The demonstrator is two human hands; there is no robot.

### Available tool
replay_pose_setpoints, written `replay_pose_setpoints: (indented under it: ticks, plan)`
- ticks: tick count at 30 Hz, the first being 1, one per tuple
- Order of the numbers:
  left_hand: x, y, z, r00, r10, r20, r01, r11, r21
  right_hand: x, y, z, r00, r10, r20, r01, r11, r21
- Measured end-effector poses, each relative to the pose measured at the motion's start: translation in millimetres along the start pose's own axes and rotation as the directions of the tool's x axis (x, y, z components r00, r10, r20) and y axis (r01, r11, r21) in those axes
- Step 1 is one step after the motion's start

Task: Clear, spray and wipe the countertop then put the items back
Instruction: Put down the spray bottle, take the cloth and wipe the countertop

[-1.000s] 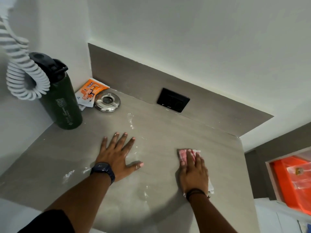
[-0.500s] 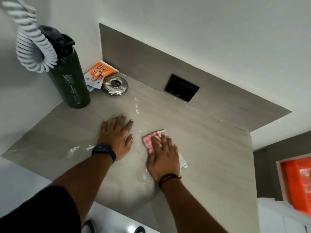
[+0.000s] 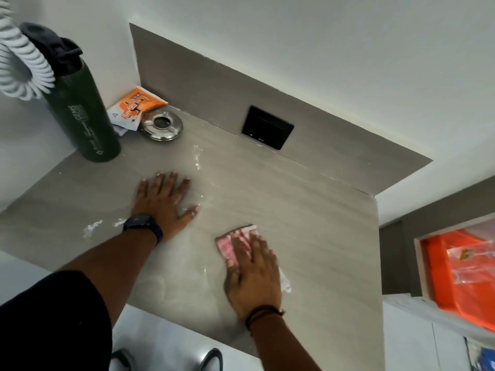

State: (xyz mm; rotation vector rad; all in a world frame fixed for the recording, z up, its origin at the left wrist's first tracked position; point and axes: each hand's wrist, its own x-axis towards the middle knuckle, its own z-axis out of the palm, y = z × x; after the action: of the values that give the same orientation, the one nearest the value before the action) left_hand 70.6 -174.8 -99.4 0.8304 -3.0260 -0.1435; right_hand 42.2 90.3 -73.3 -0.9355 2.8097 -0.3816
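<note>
Now, notes, all places taken from the cloth.

Cloth (image 3: 237, 238): pink-and-white checked, flat on the grey countertop (image 3: 308, 223), toward its front edge; white corner poking out on the near right.
Right hand (image 3: 251, 274): palm down, fingers spread flat over cloth, pressing rather than clutching; nothing grasped.
Left hand (image 3: 163, 202): up and left of cloth, well apart from it, splayed flat on bare counter, bracing; nothing held.
Spray residue (image 3: 92, 227): white flecks far left of cloth, past the left wrist; more streaks above the left hand toward the back wall. Not yet wiped.
Bottle (image 3: 83, 111): dark green, upright, far up-left of cloth, in the corner.
Ashtray (image 3: 162, 125): steel, right of bottle, beside an orange sachet (image 3: 136, 107).
Socket plate (image 3: 267, 131): black, in the backsplash straight above cloth.

Risk, slip: flat-palm hold only; likely for cloth to bunch or slide out on the wet film.
Risk, missed patches: residue left of cloth easily skipped while the bracing hand covers part of the surface.
Risk, knock: wide sweep up-left could tip bottle or shove ashtray and sachet; corner items apparently not cleared.
Risk, socket: wet cloth pushed up the backsplash could dampen it.

Change from half a second back: cloth and right hand then just beside the left thumb; now down and to the right, clear gap between. Left hand, bottle, ashtray in the same spots.
</note>
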Motion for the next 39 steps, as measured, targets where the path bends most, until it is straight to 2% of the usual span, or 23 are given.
replay_pose_setpoints:
  ticks: [5,10,15,28,39]
  plan:
    - [3.5,-1.8,0.8,0.999,0.006,0.036,-0.006,1.000,-0.001,20.5,42.5,-20.5,0.975,0.216,-0.052,-0.217,0.976,-0.017]
    - [-1.0,-8.2,-0.3,0.997,0.070,0.036,-0.067,0.995,-0.073,45.2,29.9,-12.7,0.950,0.306,-0.060,-0.309,0.950,-0.043]
    - [-6.7,-28.6,0.3,0.987,0.139,0.078,-0.135,0.989,-0.052,81.0,-0.9,-4.4,0.970,0.239,-0.043,-0.241,0.969,-0.048]
    - [-1.9,-46.1,-3.4,0.997,0.073,0.012,-0.072,0.995,-0.064,212.1,-35.3,-4.0,0.990,0.139,-0.016,-0.139,0.987,-0.084]
    - [1.2,-44.8,-5.3,0.999,0.048,0.001,-0.048,0.990,-0.133,306.7,-83.1,6.1,0.996,-0.081,-0.026,0.078,0.991,-0.113]
